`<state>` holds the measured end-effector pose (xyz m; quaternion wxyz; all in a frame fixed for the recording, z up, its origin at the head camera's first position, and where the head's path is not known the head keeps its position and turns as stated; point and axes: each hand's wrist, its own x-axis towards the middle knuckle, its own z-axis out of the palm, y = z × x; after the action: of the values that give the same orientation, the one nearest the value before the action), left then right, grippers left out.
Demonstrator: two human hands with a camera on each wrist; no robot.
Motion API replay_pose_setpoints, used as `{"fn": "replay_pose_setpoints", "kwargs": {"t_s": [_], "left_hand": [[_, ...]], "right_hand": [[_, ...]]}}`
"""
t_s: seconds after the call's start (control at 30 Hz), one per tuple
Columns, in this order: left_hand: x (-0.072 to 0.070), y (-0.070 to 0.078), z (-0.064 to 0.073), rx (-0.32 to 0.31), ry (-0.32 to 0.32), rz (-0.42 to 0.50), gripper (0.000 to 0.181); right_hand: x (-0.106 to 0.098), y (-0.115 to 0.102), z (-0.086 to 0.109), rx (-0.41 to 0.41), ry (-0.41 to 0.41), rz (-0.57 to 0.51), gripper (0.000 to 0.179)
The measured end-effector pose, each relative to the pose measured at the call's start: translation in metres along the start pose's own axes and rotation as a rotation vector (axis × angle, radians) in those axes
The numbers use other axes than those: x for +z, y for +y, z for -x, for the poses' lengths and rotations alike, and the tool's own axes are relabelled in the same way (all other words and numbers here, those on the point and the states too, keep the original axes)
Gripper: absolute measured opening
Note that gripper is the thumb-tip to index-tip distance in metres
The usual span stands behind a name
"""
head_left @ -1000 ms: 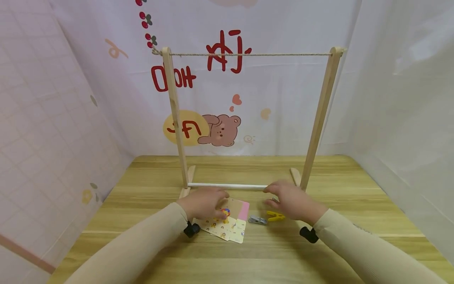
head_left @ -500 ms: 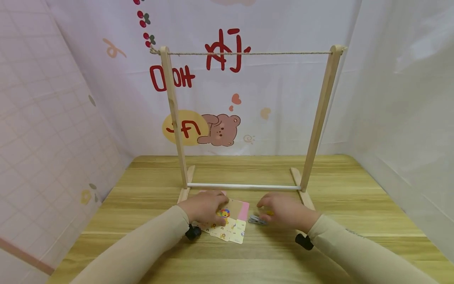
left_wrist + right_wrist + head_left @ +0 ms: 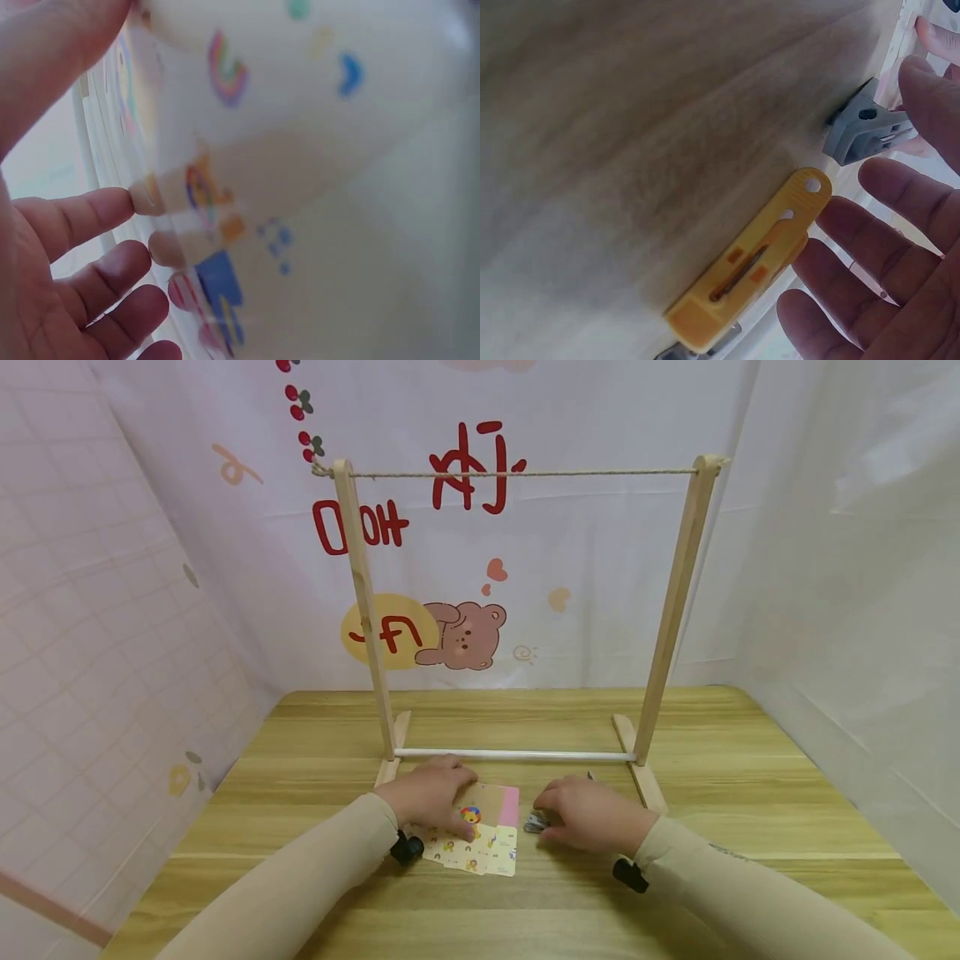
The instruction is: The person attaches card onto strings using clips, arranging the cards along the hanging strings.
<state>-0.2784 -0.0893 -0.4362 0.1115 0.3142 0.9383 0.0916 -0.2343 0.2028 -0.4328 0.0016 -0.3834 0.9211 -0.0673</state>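
Note:
My left hand (image 3: 431, 797) lies over several overlapping printed cards (image 3: 501, 853) with lion pictures; in the left wrist view its fingertips meet the glossy surface of a card (image 3: 337, 210). My right hand (image 3: 596, 814) hovers low over clothespins just right of the cards. A grey clothespin (image 3: 855, 135) shows between its thumb and forefinger, without a plain pinch. Behind it, a yellow clothespin (image 3: 742, 277) lies at the tips of the other fingers; the hand hides it in the head view. Part of another clothespin (image 3: 682, 352) peeks out beyond the yellow one.
Behind the hands stands a wooden frame with two posts (image 3: 675, 610), a twine line (image 3: 525, 473) across its top and a white rod (image 3: 517, 755) below. A printed cloth (image 3: 585, 560) backs the wooden table (image 3: 480, 918).
My right hand has shifted left and lower, from above the yellow clothespin to the grey one. My left hand stays over the cards with only a slight shift.

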Motion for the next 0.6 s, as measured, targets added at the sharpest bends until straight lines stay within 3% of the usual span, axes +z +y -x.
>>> {"fn": "replay_pose_setpoints", "kwargs": {"t_s": [0.6], "left_hand": [[0.003,-0.012,-0.007,-0.011,0.053,0.136,0.080]], "right_hand": [[0.004,0.002,-0.002,-0.029,0.007,0.028,0.011]]}}
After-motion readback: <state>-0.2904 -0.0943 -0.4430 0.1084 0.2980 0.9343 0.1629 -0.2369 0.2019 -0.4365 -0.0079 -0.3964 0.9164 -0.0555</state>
